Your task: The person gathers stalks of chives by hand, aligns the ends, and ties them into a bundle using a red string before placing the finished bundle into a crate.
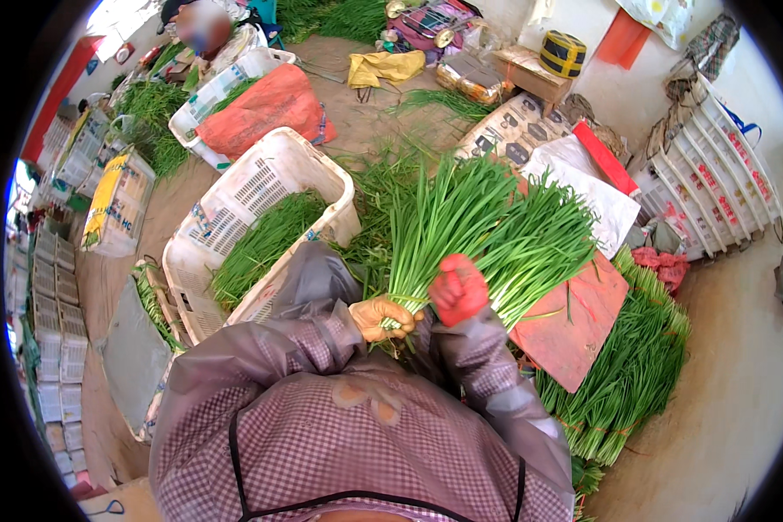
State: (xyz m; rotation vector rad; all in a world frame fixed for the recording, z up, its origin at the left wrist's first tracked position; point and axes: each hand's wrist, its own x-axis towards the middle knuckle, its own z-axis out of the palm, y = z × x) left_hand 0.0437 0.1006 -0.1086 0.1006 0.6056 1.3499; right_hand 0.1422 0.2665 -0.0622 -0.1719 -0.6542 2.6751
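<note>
My left hand (381, 319), in a tan glove, is closed round the pale stem ends of a bunch of green chives (435, 222). The long leaves fan upward and away from me. My right hand (458, 290), in a red glove, is curled closed against the near right side of this bunch; what its fingers hold, if anything, is hidden. Just right of it lies a loose pile of chives (539, 235), on a reddish board (574, 322). Below and right of the board are stacked chive bundles (635, 383), some tied with orange bands.
A white plastic crate (274, 165) with chives inside stands at my left. Beyond it, an orange-red cloth (270, 109) partly covers another crate. White crates (713, 165) lean by the right wall. A person (204, 30) is at the far left. Loose greens cover the floor ahead.
</note>
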